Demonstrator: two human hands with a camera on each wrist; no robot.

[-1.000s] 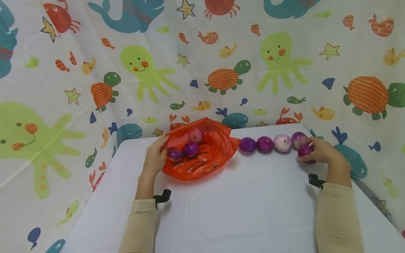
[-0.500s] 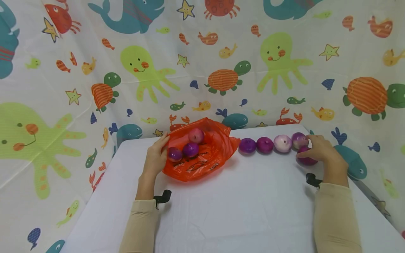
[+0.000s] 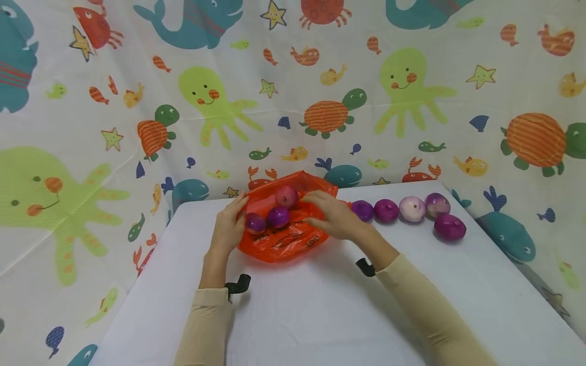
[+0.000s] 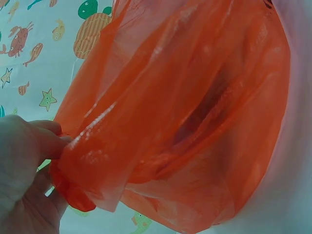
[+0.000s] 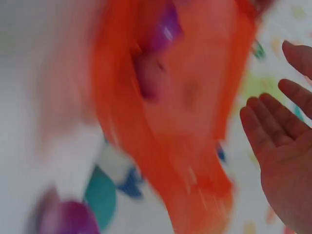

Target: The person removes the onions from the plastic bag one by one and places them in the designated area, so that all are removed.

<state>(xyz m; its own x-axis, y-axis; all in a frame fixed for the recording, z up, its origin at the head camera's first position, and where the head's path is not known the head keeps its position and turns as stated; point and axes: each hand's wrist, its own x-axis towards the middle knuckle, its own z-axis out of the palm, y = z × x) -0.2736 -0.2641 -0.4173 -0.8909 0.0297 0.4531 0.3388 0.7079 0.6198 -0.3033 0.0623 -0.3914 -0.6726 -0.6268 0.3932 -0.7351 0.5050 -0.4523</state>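
Observation:
An orange plastic bag point(image 3: 293, 246) lies on its side on the white table, its mouth facing the person. My left hand point(image 3: 229, 226) pinches the left edge of its mouth; in the left wrist view the fingers point(image 4: 46, 141) grip the bunched plastic. Inside rest three red onions: a pinkish one point(image 3: 286, 196) at the back, a purple one point(image 3: 278, 217) in front of it, and another point(image 3: 255, 223) beside the left hand. My right hand point(image 3: 336, 216) hovers at the bag's right side, fingers spread and holding nothing. In the right wrist view its fingers point(image 5: 273, 117) are extended and the bag is blurred.
Right of the bag a row of onions runs along the table's back: two purple ones point(image 3: 386, 210), a pale one point(image 3: 412, 209) and a purple-white one point(image 3: 437, 205). A dark purple onion point(image 3: 450, 227) sits in front of the row's right end. A sea-animal curtain point(image 3: 284, 101) hangs behind.
My right hand has let go of the dark purple onion at the right end and moved left to the bag. The left hand keeps its grip on the bag's edge.

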